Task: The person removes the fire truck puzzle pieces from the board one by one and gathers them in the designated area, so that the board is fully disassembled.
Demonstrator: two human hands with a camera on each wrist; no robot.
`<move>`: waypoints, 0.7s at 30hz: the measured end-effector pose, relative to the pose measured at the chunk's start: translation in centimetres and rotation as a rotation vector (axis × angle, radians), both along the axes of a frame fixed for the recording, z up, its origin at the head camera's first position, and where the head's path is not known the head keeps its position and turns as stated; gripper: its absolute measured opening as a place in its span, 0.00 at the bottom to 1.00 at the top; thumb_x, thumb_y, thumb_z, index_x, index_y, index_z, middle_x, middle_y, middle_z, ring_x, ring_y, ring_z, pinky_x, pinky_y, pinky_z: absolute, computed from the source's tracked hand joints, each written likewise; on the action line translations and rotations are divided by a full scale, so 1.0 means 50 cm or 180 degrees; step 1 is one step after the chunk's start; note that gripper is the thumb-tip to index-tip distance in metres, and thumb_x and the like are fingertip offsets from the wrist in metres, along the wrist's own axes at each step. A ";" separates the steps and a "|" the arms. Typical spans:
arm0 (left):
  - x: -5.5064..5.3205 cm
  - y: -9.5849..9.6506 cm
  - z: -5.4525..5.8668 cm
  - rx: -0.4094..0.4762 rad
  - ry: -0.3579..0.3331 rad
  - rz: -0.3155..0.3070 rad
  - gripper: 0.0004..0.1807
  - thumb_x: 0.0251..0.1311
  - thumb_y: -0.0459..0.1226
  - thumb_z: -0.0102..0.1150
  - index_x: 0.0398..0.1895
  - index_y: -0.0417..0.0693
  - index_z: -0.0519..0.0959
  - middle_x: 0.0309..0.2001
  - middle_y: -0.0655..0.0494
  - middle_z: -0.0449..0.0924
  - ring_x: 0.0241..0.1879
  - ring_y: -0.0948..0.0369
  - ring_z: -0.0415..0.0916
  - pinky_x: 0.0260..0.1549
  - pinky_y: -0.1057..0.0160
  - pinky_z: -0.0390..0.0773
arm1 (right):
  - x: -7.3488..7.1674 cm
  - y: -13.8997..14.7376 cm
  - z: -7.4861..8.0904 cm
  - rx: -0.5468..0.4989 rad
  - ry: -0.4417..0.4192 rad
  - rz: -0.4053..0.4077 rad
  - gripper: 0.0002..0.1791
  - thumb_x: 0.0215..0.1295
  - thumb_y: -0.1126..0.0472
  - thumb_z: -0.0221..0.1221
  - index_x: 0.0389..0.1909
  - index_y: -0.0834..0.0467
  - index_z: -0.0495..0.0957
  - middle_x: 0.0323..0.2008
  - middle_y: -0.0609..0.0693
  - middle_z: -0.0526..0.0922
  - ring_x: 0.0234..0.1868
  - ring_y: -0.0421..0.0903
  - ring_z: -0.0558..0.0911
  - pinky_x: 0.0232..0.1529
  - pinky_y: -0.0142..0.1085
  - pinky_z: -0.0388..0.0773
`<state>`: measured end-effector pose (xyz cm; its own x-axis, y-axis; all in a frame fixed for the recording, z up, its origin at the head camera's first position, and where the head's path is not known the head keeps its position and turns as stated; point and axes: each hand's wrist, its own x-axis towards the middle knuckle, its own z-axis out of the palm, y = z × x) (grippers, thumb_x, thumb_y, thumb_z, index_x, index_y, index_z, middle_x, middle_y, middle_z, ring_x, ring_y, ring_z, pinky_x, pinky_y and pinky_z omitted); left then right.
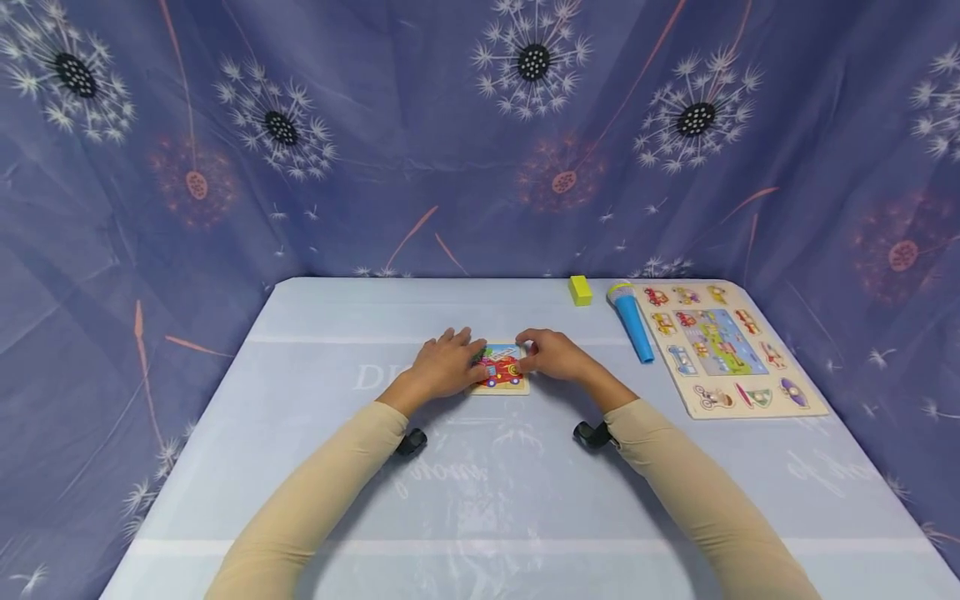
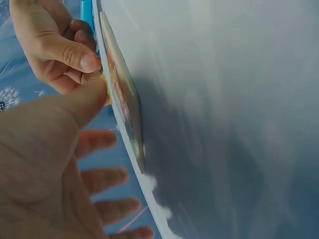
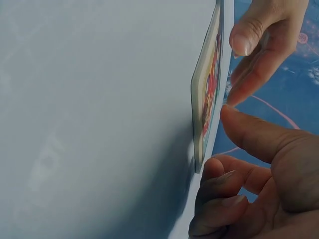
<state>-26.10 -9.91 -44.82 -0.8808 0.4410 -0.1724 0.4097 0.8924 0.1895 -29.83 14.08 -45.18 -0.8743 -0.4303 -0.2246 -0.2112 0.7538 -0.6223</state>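
A small wooden jigsaw puzzle [image 1: 501,368] with a red fire truck picture lies flat in the middle of the table. My left hand [image 1: 444,367] hovers at its left side, fingers spread and thumb over the picture. The left wrist view shows those fingers [image 2: 107,178] apart with nothing between them. At the puzzle's right edge is my right hand [image 1: 557,354], its thumb over the picture. In the right wrist view this hand's thumb [image 3: 249,132] stands apart from its loosely bent fingers [image 3: 219,211], which hold nothing. The puzzle [image 3: 207,99] appears there nearly edge-on.
Toward the back right stand a yellow block [image 1: 580,291] and a blue toy microphone [image 1: 633,327]. Beside them lies a larger wooden peg puzzle board [image 1: 682,392] with several picture pieces. A patterned blue curtain [image 1: 420,167] rises behind the white-covered table [image 1: 315,500].
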 end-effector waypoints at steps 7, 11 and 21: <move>0.006 0.008 -0.005 -0.0029 -0.0176 -0.0390 0.39 0.71 0.63 0.51 0.81 0.62 0.60 0.82 0.50 0.48 0.80 0.42 0.44 0.72 0.34 0.54 | 0.004 -0.012 -0.007 0.0118 0.0072 0.0071 0.28 0.64 0.56 0.69 0.63 0.61 0.76 0.35 0.52 0.78 0.33 0.46 0.74 0.34 0.37 0.70; 0.006 0.015 -0.008 -0.0028 -0.0225 -0.0528 0.39 0.71 0.62 0.52 0.80 0.61 0.61 0.82 0.53 0.50 0.80 0.44 0.45 0.72 0.35 0.54 | 0.008 -0.015 -0.010 0.0241 0.0095 0.0007 0.26 0.65 0.57 0.69 0.61 0.60 0.77 0.35 0.52 0.78 0.34 0.47 0.74 0.35 0.38 0.71; 0.001 0.021 0.000 -0.0028 -0.0209 -0.0667 0.38 0.72 0.58 0.54 0.80 0.58 0.61 0.81 0.53 0.53 0.80 0.46 0.49 0.73 0.36 0.55 | -0.007 -0.014 -0.004 0.0156 0.0075 -0.0051 0.24 0.62 0.59 0.71 0.57 0.60 0.77 0.35 0.52 0.77 0.35 0.47 0.74 0.37 0.38 0.70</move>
